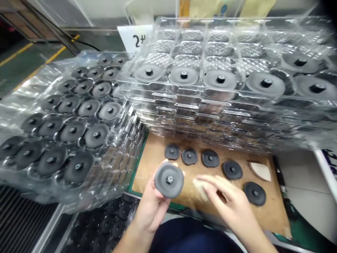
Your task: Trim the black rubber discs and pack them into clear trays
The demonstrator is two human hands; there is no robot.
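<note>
My left hand (154, 209) is closed around the edge of a dark grey, round rubber-like disc (164, 188), which has a small metal-tipped stub at its centre. The disc faces up, held above the brown board. To the right of it, my right hand (234, 205) pinches a pale, cloth-like piece (201, 189), blurred by motion and apart from the disc. Several similar discs lie spaced out on the board, among them one disc (210, 158) beyond my hands and another disc (255, 193) right of my right hand. A cream pad (260, 171) lies near the board's right edge.
Tall stacked clear plastic trays (184, 105) stand behind the brown board (147, 151), with discs in the top front pockets. Another tray stack (113, 140) on the left holds rows of discs. A lower tray of discs (105, 225) sits bottom left. A "2#" sign (135, 38) stands behind.
</note>
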